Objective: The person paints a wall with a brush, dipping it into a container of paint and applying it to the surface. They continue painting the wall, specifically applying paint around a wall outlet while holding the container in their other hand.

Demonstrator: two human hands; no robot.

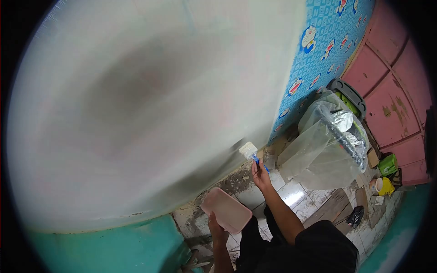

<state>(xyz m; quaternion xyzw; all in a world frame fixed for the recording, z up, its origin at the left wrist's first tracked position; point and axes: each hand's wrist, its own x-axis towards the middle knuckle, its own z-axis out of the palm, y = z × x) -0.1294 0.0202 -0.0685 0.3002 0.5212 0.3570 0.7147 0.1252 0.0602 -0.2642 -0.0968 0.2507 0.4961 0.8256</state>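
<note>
My right hand (260, 176) is closed round the blue handle of a paintbrush (248, 150). White paint coats its wide bristles, which are held up close to the lower edge of the whitish wall (191, 100). My left hand (217, 230) grips a shallow pink plastic tray (227, 210) by its near left side. The tray is tilted in front of my legs, and my left fingers are partly hidden beneath it.
Blue cartoon wallpaper (314, 59) borders the painted wall on the right. A large clear plastic bag (309, 157) stands beside it, before a pink door (393, 104). Boards (330, 207) and a black bag (355, 216) lie on the dirty tiles. A teal surface (123, 245) is lower left.
</note>
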